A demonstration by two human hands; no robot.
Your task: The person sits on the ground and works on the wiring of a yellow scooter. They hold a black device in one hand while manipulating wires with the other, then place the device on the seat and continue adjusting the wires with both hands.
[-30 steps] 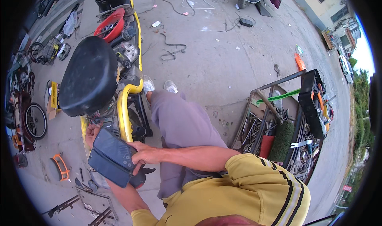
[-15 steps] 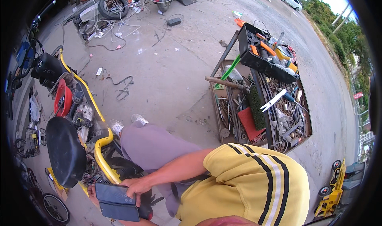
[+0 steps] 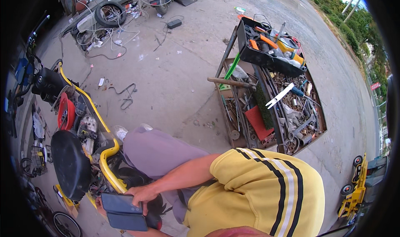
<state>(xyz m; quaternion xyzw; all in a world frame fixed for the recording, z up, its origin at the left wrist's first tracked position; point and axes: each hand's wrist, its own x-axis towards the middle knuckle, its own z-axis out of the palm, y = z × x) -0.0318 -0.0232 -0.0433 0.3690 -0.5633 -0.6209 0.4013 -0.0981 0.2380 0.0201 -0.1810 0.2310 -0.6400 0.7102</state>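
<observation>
In front of my body at the lower left, both hands hold a dark phone (image 3: 121, 221) with two panels, one above the other, opened like a folding phone or flip case. My right hand (image 3: 143, 194) grips its upper right edge, fingers bent over the panel. Only a little of my left hand (image 3: 99, 205) shows at the phone's left edge; its other fingers are hidden behind. Close by, a stripped three-wheeler or scooter with a yellow tube frame (image 3: 109, 163) and black seat (image 3: 71, 165) stands to the left. A red bowl-shaped part (image 3: 66, 112) rests on it.
A metal tool cart (image 3: 273, 128) full of loose parts and tools stands to the right, with a black toolbox (image 3: 271, 63) on top. Far left lie a tire (image 3: 100, 18) and tangled hoses. A strap (image 3: 126, 96) lies on the concrete. A yellow vehicle (image 3: 353, 191) sits far right.
The view has shifted slightly, so the cart sits a little further left and higher. Both hands keep the same hold on the phone.
</observation>
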